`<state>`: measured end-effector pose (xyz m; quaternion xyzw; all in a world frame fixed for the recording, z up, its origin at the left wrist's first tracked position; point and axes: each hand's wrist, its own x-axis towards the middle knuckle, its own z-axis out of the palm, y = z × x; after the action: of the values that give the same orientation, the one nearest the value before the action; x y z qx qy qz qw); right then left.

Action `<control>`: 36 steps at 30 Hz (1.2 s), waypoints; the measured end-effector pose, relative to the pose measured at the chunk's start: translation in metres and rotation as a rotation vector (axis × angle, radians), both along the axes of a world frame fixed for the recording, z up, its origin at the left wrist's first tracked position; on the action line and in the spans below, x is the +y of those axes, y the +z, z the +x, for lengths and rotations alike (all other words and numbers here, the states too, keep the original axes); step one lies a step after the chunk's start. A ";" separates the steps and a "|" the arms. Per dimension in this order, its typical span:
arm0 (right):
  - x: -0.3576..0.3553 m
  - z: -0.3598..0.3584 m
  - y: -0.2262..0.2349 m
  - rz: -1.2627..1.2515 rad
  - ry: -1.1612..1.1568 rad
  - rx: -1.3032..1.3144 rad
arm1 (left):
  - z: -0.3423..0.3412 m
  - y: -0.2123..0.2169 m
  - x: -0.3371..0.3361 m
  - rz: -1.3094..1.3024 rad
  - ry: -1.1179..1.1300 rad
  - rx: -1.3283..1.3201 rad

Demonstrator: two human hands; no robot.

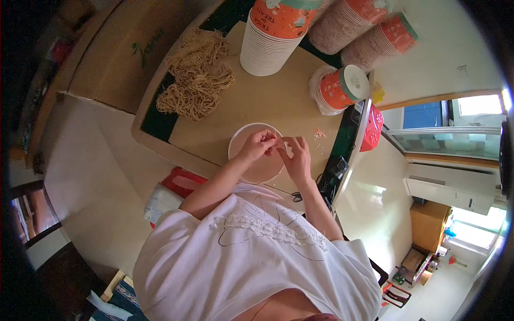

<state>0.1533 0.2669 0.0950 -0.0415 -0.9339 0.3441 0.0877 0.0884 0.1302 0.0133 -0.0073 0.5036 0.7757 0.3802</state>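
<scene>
Two hands [262, 143] [297, 157], perhaps touching, part-cover a tub [262, 170] near twine [198, 75] and cups [269, 48].

We count two hands [258, 145] [297, 158], one tub [262, 172] — one twine heap [195, 77] at eleven o'clock, one short cup stack [334, 92] at two.
</scene>
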 end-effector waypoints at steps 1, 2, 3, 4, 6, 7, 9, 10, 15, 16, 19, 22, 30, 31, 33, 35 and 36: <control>0.004 -0.006 -0.004 -0.002 -0.012 0.000 | -0.001 0.009 0.002 -0.018 -0.007 0.114; 0.008 -0.011 -0.011 0.002 0.050 -0.015 | -0.001 0.019 0.002 -0.037 -0.011 0.227; 0.011 -0.016 -0.017 0.006 0.112 -0.029 | 0.001 0.030 0.002 -0.041 -0.020 0.225; 0.010 -0.020 -0.014 0.022 0.112 -0.046 | 0.008 0.041 0.001 -0.168 0.051 0.486; 0.015 -0.025 -0.015 0.037 0.131 -0.075 | 0.024 0.061 -0.005 -0.406 0.029 0.805; 0.015 -0.025 -0.014 0.058 0.160 -0.096 | 0.034 0.057 -0.009 -0.410 0.029 0.804; 0.015 -0.026 -0.012 0.096 0.163 -0.119 | 0.050 0.039 -0.015 -0.526 -0.249 1.258; 0.015 -0.027 -0.012 0.136 0.161 -0.146 | 0.055 0.037 -0.017 -0.528 -0.249 1.254; 0.024 -0.023 -0.024 0.193 0.148 -0.150 | 0.051 0.035 -0.032 -0.481 -0.249 0.816; 0.024 -0.023 -0.024 0.204 0.143 -0.152 | 0.050 0.042 -0.035 -0.434 -0.120 0.737; 0.022 -0.020 -0.020 0.166 0.155 -0.156 | 0.033 0.029 -0.031 -0.225 0.142 0.252; 0.019 -0.015 -0.023 0.149 0.109 -0.216 | 0.026 0.029 -0.028 -0.352 0.126 0.564; 0.002 0.011 -0.008 0.052 0.126 -0.308 | -0.004 0.028 -0.022 -0.676 0.209 0.843; 0.000 0.014 -0.007 0.074 0.119 -0.349 | -0.005 0.039 -0.020 -0.752 0.072 0.774; -0.003 0.019 -0.009 0.097 0.114 -0.390 | 0.003 0.038 -0.020 -0.802 0.119 1.053; -0.003 0.022 -0.016 0.101 0.062 -0.313 | 0.013 0.045 -0.021 -0.731 0.103 1.279; -0.001 0.023 -0.015 0.101 0.058 -0.314 | 0.021 0.052 -0.023 -0.662 0.066 1.302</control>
<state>0.1763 0.2656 0.0801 -0.0631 -0.9531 0.2882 -0.0673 0.1090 0.1072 0.0656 0.3256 0.8352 0.4412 -0.0422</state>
